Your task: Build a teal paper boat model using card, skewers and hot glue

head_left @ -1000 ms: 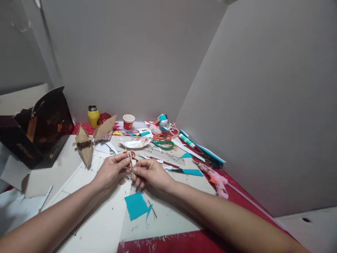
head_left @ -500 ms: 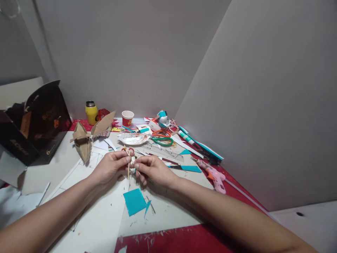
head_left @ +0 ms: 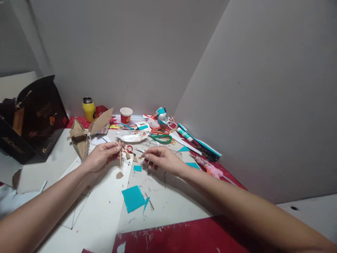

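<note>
My left hand [head_left: 106, 154] is closed around thin wooden sticks. One stick [head_left: 120, 160] stands almost upright, and a second slants beside it. Below its lower end a small brown cardboard scrap [head_left: 119, 175] lies on the white sheet. To the right, my right hand [head_left: 160, 160] is apart from the left, thumb and finger pinched at a small yellowish piece [head_left: 140, 158]; its kind is too small to tell. Between the hands is a small teal piece [head_left: 137, 168]. Nearer to me lies a larger teal square [head_left: 133, 199].
Behind the hands are green-handled scissors [head_left: 162, 138], a white curved dish [head_left: 133, 136] and a paper cup [head_left: 126, 116]. A pink glue gun [head_left: 209, 167] lies right. At left stand cardboard shapes [head_left: 79, 138], a yellow bottle [head_left: 88, 110] and a dark box [head_left: 37, 123].
My hands were together over a small white piece and have moved apart, the right one going rightward. The small teal piece and cardboard scraps between them now show. The view has shifted slightly.
</note>
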A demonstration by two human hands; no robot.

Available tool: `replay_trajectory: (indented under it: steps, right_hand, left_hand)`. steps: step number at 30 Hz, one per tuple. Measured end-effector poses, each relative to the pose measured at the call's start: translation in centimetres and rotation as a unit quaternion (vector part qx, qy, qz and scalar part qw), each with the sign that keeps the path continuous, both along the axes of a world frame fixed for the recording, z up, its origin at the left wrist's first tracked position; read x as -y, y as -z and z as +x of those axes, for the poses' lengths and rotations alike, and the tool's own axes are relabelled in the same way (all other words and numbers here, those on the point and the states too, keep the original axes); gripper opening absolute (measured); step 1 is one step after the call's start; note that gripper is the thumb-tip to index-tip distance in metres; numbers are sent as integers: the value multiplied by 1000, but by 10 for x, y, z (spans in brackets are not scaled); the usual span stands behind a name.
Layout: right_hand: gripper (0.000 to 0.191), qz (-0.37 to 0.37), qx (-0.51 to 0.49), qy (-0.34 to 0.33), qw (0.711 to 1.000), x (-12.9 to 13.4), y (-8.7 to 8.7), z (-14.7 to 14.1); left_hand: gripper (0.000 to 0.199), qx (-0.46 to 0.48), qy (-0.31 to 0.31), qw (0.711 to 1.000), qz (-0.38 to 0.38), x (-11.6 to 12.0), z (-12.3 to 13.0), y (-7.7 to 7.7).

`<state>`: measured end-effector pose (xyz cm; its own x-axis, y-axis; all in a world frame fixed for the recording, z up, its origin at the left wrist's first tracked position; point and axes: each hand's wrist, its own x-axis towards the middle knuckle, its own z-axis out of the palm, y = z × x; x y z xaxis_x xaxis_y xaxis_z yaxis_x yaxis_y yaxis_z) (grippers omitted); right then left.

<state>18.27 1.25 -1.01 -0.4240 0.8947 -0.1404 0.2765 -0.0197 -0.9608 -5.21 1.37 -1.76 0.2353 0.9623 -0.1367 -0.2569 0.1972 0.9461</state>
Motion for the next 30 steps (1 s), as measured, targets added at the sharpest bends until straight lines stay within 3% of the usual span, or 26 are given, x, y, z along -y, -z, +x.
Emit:
replay_trajectory:
  steps: [5, 13, 23, 30]
  right_hand:
    - [20, 30, 39, 38, 998, -9, -3, 17]
    - [14, 103, 113, 39, 987, -15, -9, 21]
    - [18, 129, 154, -3, 980, -13, -9, 32]
    - [18, 165, 196, 1, 967, -15, 0, 56]
  left_hand:
    - [25, 2, -35, 999, -6, -7, -6, 0]
    - [30, -5, -64, 998, -15, -11, -8, 1]
    - [31, -55, 0, 998, -16, -3, -2, 4]
    - [26, -116, -15, 993, 8, -2, 4, 10]
